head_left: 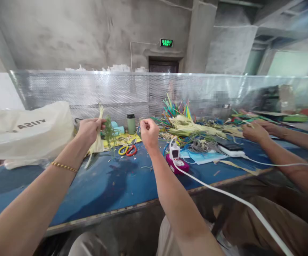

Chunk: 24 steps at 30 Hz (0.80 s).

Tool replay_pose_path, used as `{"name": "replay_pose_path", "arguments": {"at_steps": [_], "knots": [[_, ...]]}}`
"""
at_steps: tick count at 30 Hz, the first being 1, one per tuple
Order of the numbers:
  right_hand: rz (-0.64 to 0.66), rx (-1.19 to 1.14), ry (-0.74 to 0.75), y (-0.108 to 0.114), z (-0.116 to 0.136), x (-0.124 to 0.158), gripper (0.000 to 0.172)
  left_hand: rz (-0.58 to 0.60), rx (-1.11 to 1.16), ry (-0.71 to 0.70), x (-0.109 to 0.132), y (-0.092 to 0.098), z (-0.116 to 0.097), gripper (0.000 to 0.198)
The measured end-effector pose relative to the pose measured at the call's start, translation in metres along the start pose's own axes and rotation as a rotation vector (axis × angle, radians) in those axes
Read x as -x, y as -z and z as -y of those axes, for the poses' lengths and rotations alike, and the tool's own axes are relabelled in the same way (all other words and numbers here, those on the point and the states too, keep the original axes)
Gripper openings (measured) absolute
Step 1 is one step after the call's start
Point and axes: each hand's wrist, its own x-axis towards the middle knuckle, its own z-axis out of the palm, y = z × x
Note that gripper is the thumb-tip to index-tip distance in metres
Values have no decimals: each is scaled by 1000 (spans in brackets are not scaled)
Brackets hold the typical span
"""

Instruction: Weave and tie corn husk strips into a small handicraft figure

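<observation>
My left hand (89, 131) is closed on a pale bundle of husk-like strips (98, 142), which stands upright with frayed ends at the top. Beside its fingertips hangs a tuft of thin green strands (109, 131); whether the hand grips it too, I cannot tell. My right hand (150, 134) is raised over the table in a pinch, and anything between its fingers is too small to make out. On the table between both hands lie scissors (128, 149) with one yellow and one red handle. A green bottle with a black cap (131, 123) stands behind them.
A magenta power block (177, 164) with a white plug and cable sits right of my right arm. Beyond it lie pale husks (188, 126), coloured straws and grey cord (203, 143). A white bag (28, 131) is at left. A co-worker's hands (257, 131) work at right.
</observation>
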Motion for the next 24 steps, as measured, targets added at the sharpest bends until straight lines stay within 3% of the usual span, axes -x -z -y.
{"name": "replay_pose_path", "arguments": {"at_steps": [3, 6, 10, 13, 16, 24], "knots": [[-70, 126, -46, 7, -7, -6, 20, 55, 11, 16, -4, -20, -29, 19], [-123, 254, -144, 13, -18, -11, 20, 114, 25, 47, -4, -37, -44, 26], [-158, 211, -218, 15, -30, -16, 16, 161, 39, 78, -6, -57, -41, 25], [-206, 142, -177, 17, -30, -17, 18, 170, 47, 112, -7, -74, -33, 24], [-214, 217, -156, 20, -26, -17, 19, 213, 96, 111, -10, -87, -30, 23], [-19, 547, -266, 27, -21, -13, 17, 360, 193, 63, -29, -85, -34, 24]]}}
